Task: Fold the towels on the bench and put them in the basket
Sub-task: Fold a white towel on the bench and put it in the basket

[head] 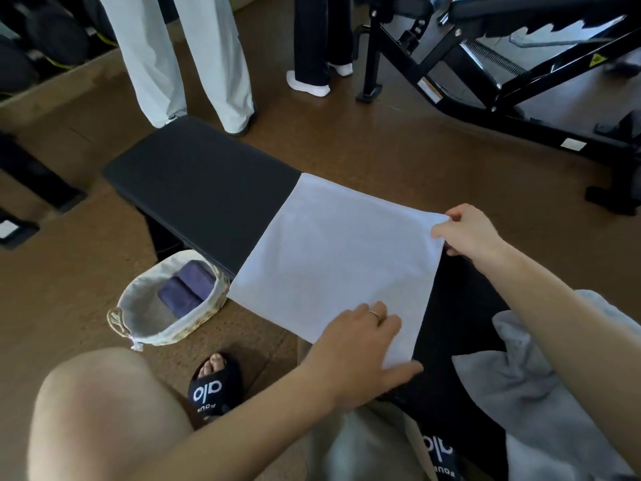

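The fingers (pixel 451 216) of the right hand (pixel 466 234) are curled over the far right corner of the flat white rectangular cloth towel (pixel 329 251), pinching it and lifting that corner slightly off the black padded surface (pixel 201 189), while the left hand (pixel 360 336) lies flat on the towel's near corner, fingers straight and spread, thumb pointing along the near edge, pressing the cloth down, not gripping it. The towel is spread across the middle of the surface, its left edge hanging a little over the side just above the pale fabric-lined woven basket (pixel 166 307), which stands on the brown floor and already holds two folded purple towels (pixel 185 286). A crumpled grey towel (pixel 541 383) waits at the near right, beside the right forearm. The likeliest trouble, to my eye, is a skewed fold: if the right hand carries its corner over while the left palm pins only one corner, the cloth may pivot and the edges will not meet. The overhanging left edge could also drag the towel toward the floor should the left hand let up. The right forearm, reaching over the grey towel, might brush it off the surface. Both arms come in from the near side, the left wrist low and level, the right wrist raised and bent slightly inward.
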